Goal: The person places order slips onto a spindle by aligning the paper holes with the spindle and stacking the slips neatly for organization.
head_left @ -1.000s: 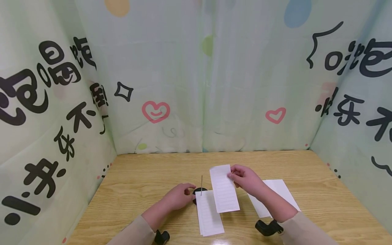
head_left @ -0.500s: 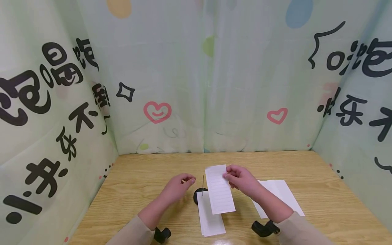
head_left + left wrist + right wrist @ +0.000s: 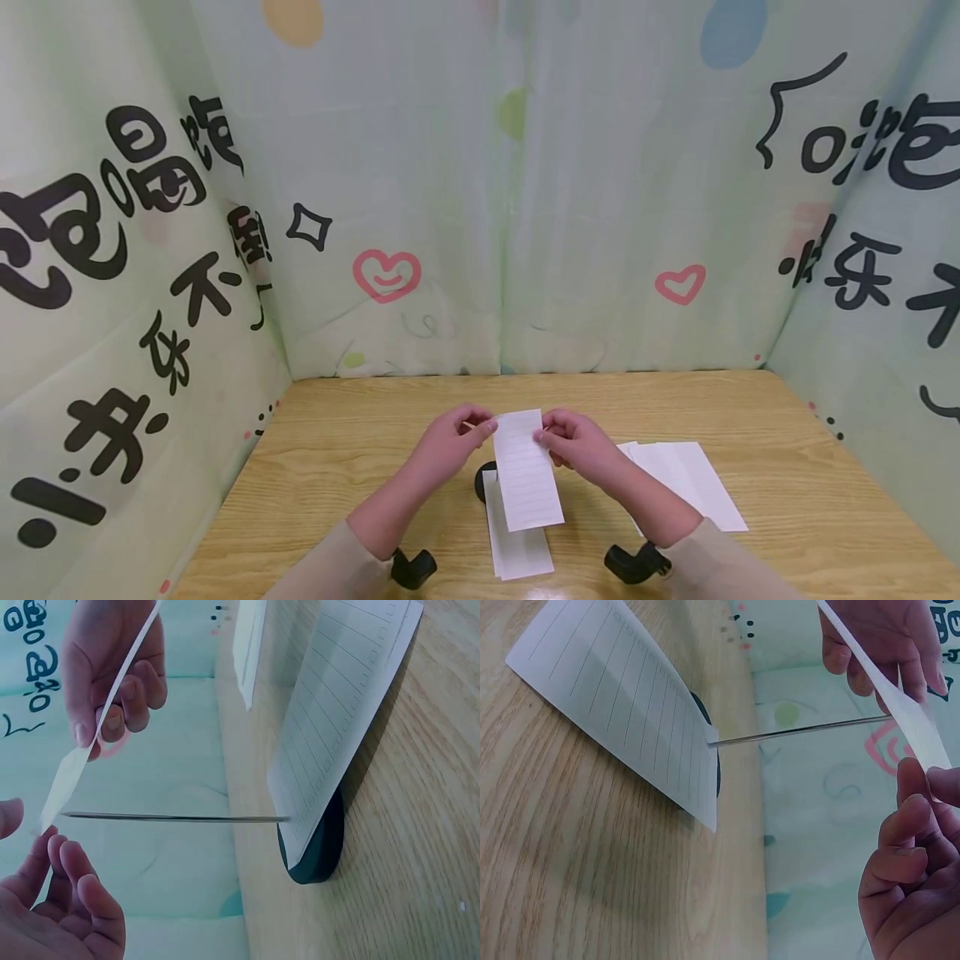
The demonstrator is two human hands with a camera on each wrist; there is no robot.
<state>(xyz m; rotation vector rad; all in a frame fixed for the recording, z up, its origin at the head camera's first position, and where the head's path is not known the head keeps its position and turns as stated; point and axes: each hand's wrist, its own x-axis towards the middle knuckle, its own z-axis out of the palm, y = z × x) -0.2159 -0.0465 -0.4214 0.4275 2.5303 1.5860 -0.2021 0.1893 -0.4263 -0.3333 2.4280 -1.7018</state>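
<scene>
A lined slip of paper (image 3: 528,479) is held up over the bill spike. My right hand (image 3: 573,442) pinches its right edge between thumb and fingers. At the slip's upper left corner is my left hand (image 3: 448,446); in the left wrist view its fingertips (image 3: 54,838) meet the paper while the thumb stands apart. The spike's thin metal rod (image 3: 180,818) rises from a round black base (image 3: 319,859), its tip close to the raised slip. Lined slips (image 3: 521,550) are threaded on the rod and lie low over the base, sticking out toward me.
More white paper (image 3: 693,483) lies on the wooden table (image 3: 360,417) to the right, partly behind my right forearm. Black wrist mounts (image 3: 637,564) sit at both sleeves. A printed curtain (image 3: 450,167) encloses the table's back and sides.
My right hand has brought the raised slip leftward over the spike, hiding the rod in the head view. My left hand has left the base and risen to the slip's upper left corner.
</scene>
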